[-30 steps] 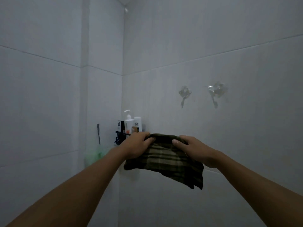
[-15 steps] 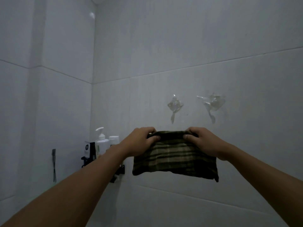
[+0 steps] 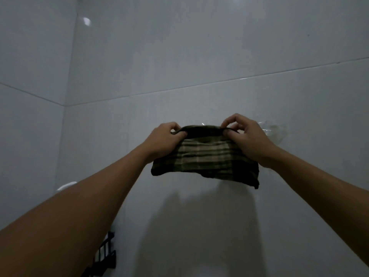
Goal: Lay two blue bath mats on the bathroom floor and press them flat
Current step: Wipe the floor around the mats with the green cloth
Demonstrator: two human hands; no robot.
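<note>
I hold a dark green plaid cloth (image 3: 205, 158) up against the white tiled wall (image 3: 179, 56). My left hand (image 3: 163, 139) pinches its top edge on the left. My right hand (image 3: 247, 139) pinches the top edge on the right. The cloth hangs folded below both hands, its lower right corner drooping. A clear wall hook (image 3: 273, 129) shows just right of my right hand; a second hook is hidden behind the cloth. No blue bath mat is in view, and the floor is out of frame.
A black wire shelf (image 3: 105, 254) is fixed low in the wall corner, partly behind my left forearm. A white bottle cap (image 3: 66, 185) peeks above that arm. The wall corner runs up on the left.
Both hands have lifted the plaid cloth up to the level of the wall hooks, and my view has tilted upward. The bottles and shelf have dropped toward the bottom of the view.
</note>
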